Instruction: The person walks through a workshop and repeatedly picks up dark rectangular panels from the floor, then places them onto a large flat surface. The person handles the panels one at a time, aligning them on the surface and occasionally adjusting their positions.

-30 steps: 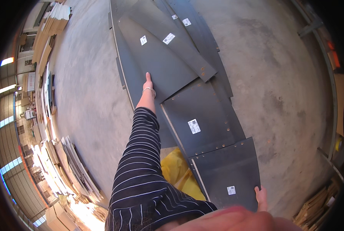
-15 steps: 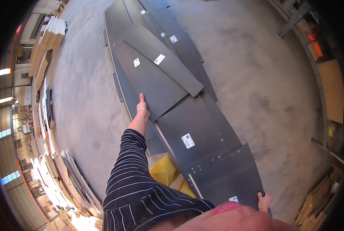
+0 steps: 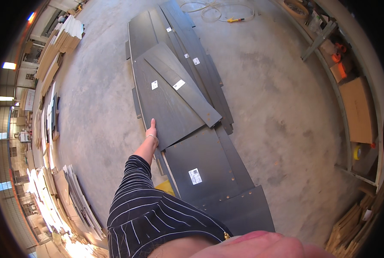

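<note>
My left hand [image 3: 152, 130] is on the left edge of a wide dark grey panel [image 3: 166, 105]. Its thumb lies along the edge and the fingers are hidden, wrapped round the edge. A narrower dark board [image 3: 184, 89] rests at a slant across this panel, and both carry white labels. Nearer to me, another dark panel [image 3: 209, 159] with a white label and small round holes lies partly under the wide one. Closest is a further dark panel [image 3: 243, 210], running under the picture's lower edge. My right hand is out of view.
More long dark boards [image 3: 157, 26] continue the stack away from me. Something yellow [image 3: 165, 186] shows beside my left sleeve. A shelf rack with a cardboard box [image 3: 359, 109] stands at right, stacked boards [image 3: 63, 36] at left. A hose with a yellow end [image 3: 235, 20] lies on the floor beyond.
My right hand, which gripped the nearest panel's right edge, has gone out of view. My left hand stays at the wide panel's edge. The view has shifted, showing more floor ahead.
</note>
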Demonstrator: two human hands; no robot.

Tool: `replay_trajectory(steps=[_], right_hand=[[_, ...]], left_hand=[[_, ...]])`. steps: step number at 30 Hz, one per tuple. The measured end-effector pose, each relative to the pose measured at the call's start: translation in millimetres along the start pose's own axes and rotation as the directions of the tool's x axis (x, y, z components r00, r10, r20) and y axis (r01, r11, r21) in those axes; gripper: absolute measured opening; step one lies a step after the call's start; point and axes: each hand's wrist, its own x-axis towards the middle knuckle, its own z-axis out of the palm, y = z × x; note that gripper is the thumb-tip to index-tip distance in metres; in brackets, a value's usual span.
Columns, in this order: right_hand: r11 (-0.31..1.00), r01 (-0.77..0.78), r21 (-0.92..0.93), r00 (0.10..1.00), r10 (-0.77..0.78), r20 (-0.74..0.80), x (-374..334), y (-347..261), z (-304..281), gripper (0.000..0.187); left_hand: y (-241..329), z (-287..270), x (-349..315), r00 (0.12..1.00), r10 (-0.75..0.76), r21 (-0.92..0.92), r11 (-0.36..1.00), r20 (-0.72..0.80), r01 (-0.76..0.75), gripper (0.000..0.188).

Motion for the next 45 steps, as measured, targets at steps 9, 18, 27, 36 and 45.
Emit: replay_trajectory(steps=[9,18,27,36,45], right_hand=[[0.948,-0.002,0.318,0.988,0.051,-0.146,-14,10,21,0.070],[0.750,0.263,0.607,0.844,0.127,-0.522,-41,23,40,0.039],[0.653,0.307,0.693,0.845,0.147,-0.514,-45,15,87,0.043],[0.675,0.303,0.673,0.777,0.234,-0.584,-98,3,114,0.046],[0.618,0.250,0.745,0.759,0.353,-0.547,-132,-43,175,0.057]], left_hand=[[40,3,-42,0.996,0.081,-0.118,0.990,0.030,-0.077,0.083],[143,-13,-153,0.960,0.278,-0.065,0.959,0.042,-0.275,0.089],[172,-23,-218,0.918,0.356,-0.140,0.932,0.174,-0.335,0.080],[171,-18,-209,0.908,0.378,-0.054,0.926,0.181,-0.375,0.087],[178,1,-182,0.869,0.389,-0.065,0.919,0.306,-0.389,0.087]])
